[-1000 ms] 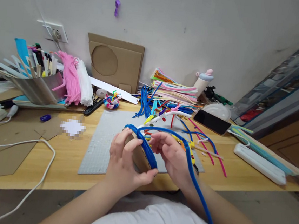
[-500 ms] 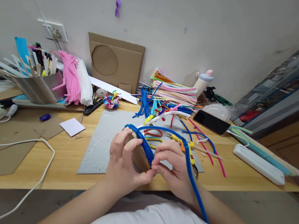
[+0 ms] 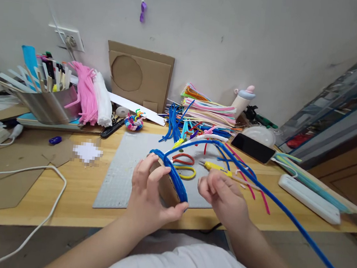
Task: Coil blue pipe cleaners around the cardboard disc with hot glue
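A round cardboard piece [image 3: 167, 187] is tilted on edge in my left hand [image 3: 149, 190], with fingers over its top and the thumb at its lower rim. Blue pipe cleaner [image 3: 177, 180] lies in strands along its edge. From there a long blue length [image 3: 285, 207] arches up and runs to the bottom right corner, passing above my right hand [image 3: 227, 200]. That hand is apart from the disc, its fingers curled closed, and nothing shows in them. Behind the disc lie scissors [image 3: 187, 173] with red and yellow handles, and a yellow tool [image 3: 216, 168].
A grey cutting mat [image 3: 115, 182] lies under the hands. Bundled pipe cleaners [image 3: 210, 112], a bottle [image 3: 243, 100] and a phone [image 3: 253, 148] are behind. A power strip [image 3: 309, 199] is at right. At left stand a metal holder [image 3: 50, 107] and a white cable [image 3: 55, 198].
My right hand has let go of the disc's lower edge and moved right. The loose blue length has swung out to the right. My left hand keeps hold of the disc.
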Motion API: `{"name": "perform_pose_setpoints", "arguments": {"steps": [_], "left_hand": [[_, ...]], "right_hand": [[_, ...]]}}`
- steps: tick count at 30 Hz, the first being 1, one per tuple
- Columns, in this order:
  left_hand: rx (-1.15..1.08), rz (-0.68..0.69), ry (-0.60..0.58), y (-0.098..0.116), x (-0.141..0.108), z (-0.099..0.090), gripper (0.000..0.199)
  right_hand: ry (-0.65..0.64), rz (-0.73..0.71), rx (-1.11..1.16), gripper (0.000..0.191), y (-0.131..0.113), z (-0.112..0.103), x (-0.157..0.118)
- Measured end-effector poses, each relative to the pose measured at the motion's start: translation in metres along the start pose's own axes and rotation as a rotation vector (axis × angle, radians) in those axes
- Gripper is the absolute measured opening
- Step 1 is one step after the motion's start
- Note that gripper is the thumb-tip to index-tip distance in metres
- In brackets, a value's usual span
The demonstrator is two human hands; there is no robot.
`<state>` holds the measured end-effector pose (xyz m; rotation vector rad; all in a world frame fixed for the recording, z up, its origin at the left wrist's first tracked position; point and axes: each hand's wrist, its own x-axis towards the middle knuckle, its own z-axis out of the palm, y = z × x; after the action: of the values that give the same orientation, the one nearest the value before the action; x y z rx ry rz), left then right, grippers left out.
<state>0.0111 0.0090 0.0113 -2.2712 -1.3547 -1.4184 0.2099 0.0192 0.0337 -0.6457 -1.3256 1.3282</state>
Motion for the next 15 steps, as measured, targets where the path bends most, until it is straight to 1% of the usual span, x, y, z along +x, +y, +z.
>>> {"name": "perform_pose_setpoints", "arguments": {"steps": [1, 2, 3, 5, 6, 8, 10, 12, 15], "left_hand": [[0.001, 0.002, -0.001, 0.000, 0.000, 0.000, 0.070], [0.003, 0.005, -0.002, 0.000, 0.000, 0.000, 0.070], [0.005, 0.005, -0.004, 0.000, 0.000, 0.000, 0.070], [0.011, 0.004, -0.006, 0.001, -0.001, 0.000, 0.070], [0.014, 0.003, -0.005, 0.001, -0.001, 0.000, 0.071], [0.018, -0.003, 0.004, 0.002, -0.001, 0.000, 0.071], [0.018, -0.006, 0.014, 0.003, -0.002, 0.001, 0.071], [0.010, -0.006, 0.021, 0.003, -0.002, 0.001, 0.070], [-0.002, -0.003, 0.029, 0.003, -0.002, 0.002, 0.071]], "right_hand": [[0.031, -0.018, -0.073, 0.027, 0.001, 0.002, 0.000], [0.047, -0.038, -0.146, 0.015, 0.002, 0.004, 0.000], [0.037, -0.067, -0.223, 0.006, 0.002, 0.007, 0.000], [-0.036, -0.170, -0.409, 0.026, 0.000, 0.012, -0.001], [-0.080, -0.246, -0.522, 0.031, -0.002, 0.014, -0.001], [-0.138, -0.404, -0.753, 0.035, -0.005, 0.018, -0.001], [-0.142, -0.502, -0.920, 0.036, -0.007, 0.020, 0.001], [-0.124, -0.529, -1.012, 0.035, -0.007, 0.023, 0.003], [-0.111, -0.512, -1.061, 0.035, -0.006, 0.025, 0.007]]}}
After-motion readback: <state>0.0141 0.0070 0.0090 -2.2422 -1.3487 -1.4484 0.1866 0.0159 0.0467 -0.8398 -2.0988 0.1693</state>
